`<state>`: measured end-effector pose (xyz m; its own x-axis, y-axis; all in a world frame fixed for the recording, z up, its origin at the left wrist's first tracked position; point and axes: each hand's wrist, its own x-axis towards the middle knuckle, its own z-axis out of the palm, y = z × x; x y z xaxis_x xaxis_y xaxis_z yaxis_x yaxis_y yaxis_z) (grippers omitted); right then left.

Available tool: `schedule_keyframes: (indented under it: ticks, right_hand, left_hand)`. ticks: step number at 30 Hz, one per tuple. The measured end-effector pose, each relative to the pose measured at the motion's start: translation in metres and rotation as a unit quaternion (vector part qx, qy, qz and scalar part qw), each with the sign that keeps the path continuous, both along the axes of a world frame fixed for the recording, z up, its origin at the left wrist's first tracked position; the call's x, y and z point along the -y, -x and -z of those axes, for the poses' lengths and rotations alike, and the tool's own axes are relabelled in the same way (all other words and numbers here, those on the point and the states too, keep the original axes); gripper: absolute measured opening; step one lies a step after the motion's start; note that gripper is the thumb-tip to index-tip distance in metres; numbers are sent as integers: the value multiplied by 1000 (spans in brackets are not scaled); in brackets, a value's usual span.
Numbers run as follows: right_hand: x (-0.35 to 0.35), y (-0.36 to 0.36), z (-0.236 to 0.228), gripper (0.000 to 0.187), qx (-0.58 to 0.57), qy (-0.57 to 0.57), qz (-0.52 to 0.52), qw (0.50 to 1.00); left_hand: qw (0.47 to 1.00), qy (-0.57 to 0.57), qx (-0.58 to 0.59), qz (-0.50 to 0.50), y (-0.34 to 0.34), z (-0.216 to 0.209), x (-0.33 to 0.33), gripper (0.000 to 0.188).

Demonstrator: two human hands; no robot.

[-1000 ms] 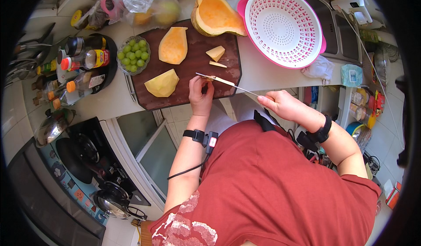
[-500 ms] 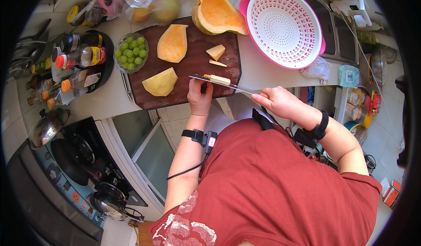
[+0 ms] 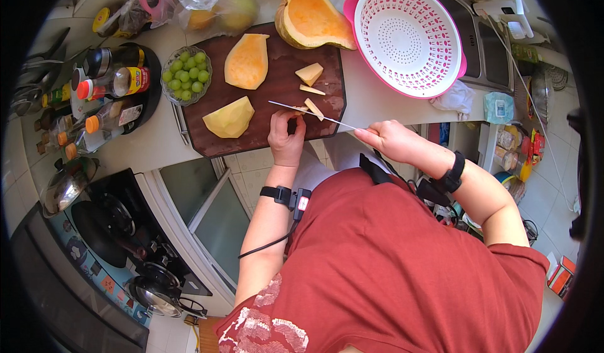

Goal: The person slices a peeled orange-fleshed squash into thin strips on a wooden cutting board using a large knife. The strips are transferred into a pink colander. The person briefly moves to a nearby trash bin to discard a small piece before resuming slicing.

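Observation:
My right hand (image 3: 391,140) grips the handle of a knife (image 3: 333,121), its thin blade pointing left over the dark red-brown cutting board (image 3: 274,45). My left hand (image 3: 286,140) is at the board's near edge, fingers curled in beside the blade. What those fingers hold, if anything, is hidden. A pale strip of squash (image 3: 313,108) leans at a slant against the blade. Beyond it lie a thin squash slice (image 3: 312,90) and a small wedge (image 3: 309,73). Left of the knife are a large pale peeled chunk (image 3: 229,117) and an orange-fleshed piece (image 3: 246,62).
A hollowed squash half (image 3: 318,16) rests on the board's far edge. The pink-and-white colander (image 3: 408,38) stands right, beside the sink. Left are a glass bowl of green grapes (image 3: 187,76) and several sauce bottles (image 3: 119,82). A plastic bag (image 3: 214,4) sits behind.
The strip at the blade has swung from lying along it to a slant across it. The knife's handle end and my right hand have shifted slightly left. My left hand stays nearly still.

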<state>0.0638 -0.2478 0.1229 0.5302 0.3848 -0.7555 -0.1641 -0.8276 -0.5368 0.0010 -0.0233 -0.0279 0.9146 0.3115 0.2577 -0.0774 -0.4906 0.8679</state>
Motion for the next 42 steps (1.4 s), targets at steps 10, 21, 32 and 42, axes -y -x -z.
schedule_keyframes:
  ticks: [10,21,32,42]
  right_hand:
    - [-7,18,30,58,-6,3,20,1000]
    - [-12,39,15,61,-11,31,41,999]
    - [-7,52,9,61,39,76,48,995]
    - [32,49,-17,61,40,3,147,988]
  left_hand:
    - [1000,-4,4,8,4,4,-1,28]
    - [993,49,-80,72,10,14,-23,28]
    - [931,288,-209,83,-3,15,-60,14]
    - [877,209,-393,183,-45,-14,-60,34]
